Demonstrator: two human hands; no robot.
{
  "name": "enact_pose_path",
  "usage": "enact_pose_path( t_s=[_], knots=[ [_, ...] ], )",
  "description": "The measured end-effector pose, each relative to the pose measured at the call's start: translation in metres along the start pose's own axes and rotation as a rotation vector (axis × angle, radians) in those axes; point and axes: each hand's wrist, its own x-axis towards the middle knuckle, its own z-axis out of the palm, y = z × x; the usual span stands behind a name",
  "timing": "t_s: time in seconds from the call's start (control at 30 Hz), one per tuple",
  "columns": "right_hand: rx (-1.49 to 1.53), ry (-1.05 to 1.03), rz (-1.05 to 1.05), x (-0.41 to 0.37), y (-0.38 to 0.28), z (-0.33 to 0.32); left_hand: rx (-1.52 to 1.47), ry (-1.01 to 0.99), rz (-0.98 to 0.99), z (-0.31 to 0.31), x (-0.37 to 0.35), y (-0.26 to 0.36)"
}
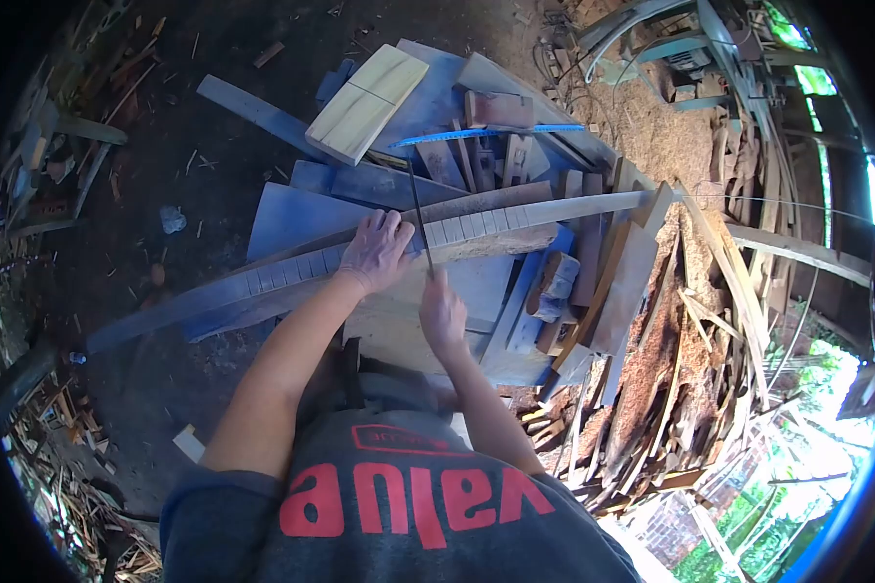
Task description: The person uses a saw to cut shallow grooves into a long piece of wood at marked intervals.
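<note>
Sawing, I judge: right hand clenching the saw, left hand over the notched strip, grip unclear; next strokes want steadiness.

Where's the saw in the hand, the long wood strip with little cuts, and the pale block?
Saw [419,216]: head view, on its thin blade.
Long wood strip [472,225]: head view, on the stretch with cuts.
Pale block [364,109]: head view, on its broad face.
</note>
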Motion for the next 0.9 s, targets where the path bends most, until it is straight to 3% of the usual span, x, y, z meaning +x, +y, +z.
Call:
enact_pose_path(
  t_s=[0.1,0.3,0.43,0.53,0.63,0.9],
  knots=[
    [-0.033,0.006,-0.021,0.027,-0.005,0.005,0.026,-0.023,0.003,-0.003,-0.001,0.001],
    [-0.057,-0.052,0.102,-0.063,0.033,0.007,-0.021,-0.014,0.0,0.004,-0.001,-0.001],
    [-0.033,0.043,-0.037,0.019,0.001,0.011,0.003,-0.04,-0.011,0.001,-0.001,0.001],
    [0.008,0.024,-0.028,0.006,0.007,0.008,0.012,-0.061,-0.006,-0.002,0.002,0.001],
    [-0.063,-0.023,0.068,-0.06,0.04,0.017,-0.026,-0.039,-0.03,0.0,0.002,0.0],
    [0.027,0.056,-0.036,0.005,0.002,0.006,0.012,-0.054,-0.006,0.0,0.0,-0.001]
  ],
)
